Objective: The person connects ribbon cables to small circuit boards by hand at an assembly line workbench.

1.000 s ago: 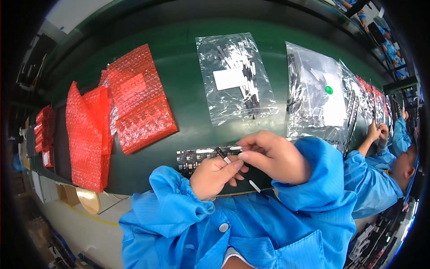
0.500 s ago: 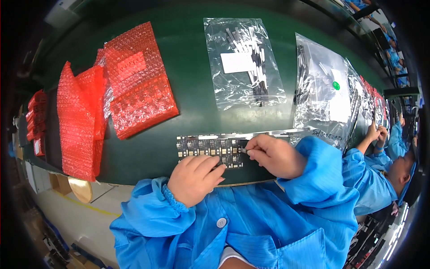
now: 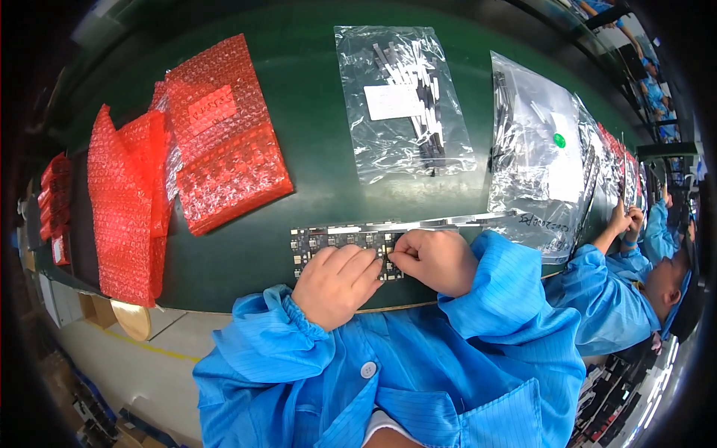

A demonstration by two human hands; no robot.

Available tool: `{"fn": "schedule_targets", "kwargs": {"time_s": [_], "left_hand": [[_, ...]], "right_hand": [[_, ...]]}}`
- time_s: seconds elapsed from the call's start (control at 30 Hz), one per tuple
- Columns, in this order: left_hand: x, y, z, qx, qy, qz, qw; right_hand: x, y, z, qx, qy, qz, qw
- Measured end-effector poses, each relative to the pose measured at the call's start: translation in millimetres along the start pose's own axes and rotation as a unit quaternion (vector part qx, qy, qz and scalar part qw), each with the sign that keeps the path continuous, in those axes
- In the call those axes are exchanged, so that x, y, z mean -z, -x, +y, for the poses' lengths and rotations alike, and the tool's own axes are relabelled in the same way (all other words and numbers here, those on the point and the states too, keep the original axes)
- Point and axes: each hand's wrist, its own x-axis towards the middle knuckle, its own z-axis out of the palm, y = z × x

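A dark circuit board panel (image 3: 302,237) with rows of small pale components lies near the table's front edge. My left hand (image 3: 337,284) rests over its lower middle, fingers bent and pressed down on it, holding it in place. My right hand (image 3: 437,261) is closed in a pinch at the panel's right end, its fingertips close to the left ones. Whatever is in that pinch is hidden by the fingers. Along the panel's far edge, thin silvery strips (image 3: 448,222) run out to the right, past my right hand.
Red bubble-wrap packs (image 3: 231,149) and a folded red bubble-wrap sheet (image 3: 123,209) lie at left. Beyond the panel is a clear bag (image 3: 366,149) of black and white strips. Further plastic bags (image 3: 523,149) lie at right, by a co-worker in blue (image 3: 616,299). The green table (image 3: 314,149) ends before me.
My right hand has moved left along the panel, toward my left hand. A small greyish piece seen at its fingertips before is now hidden. My left hand has shifted slightly right and up.
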Motion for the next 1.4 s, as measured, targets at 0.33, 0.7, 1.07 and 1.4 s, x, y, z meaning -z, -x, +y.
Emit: {"fn": "schedule_targets", "kwargs": {"time_s": [0.33,0.7,1.07,1.4], "left_hand": [[1,-2,-2,-0.002,0.003,-0.004,1.000],[-1,-2,-2,-0.001,-0.005,-0.006,1.000],[-2,-2,-2,0.000,-0.007,-0.016,1.000],[-2,-2,-4,-0.001,-0.013,-0.014,1.000]], "right_hand": [[-3,-6,6,-0.002,-0.014,0.015,1.000],[-3,-8,-2,-0.015,0.032,0.012,0.999],[-2,-8,-2,-0.013,0.033,0.002,0.999],[-2,-10,-5,0.002,0.055,0.009,0.998]]}}
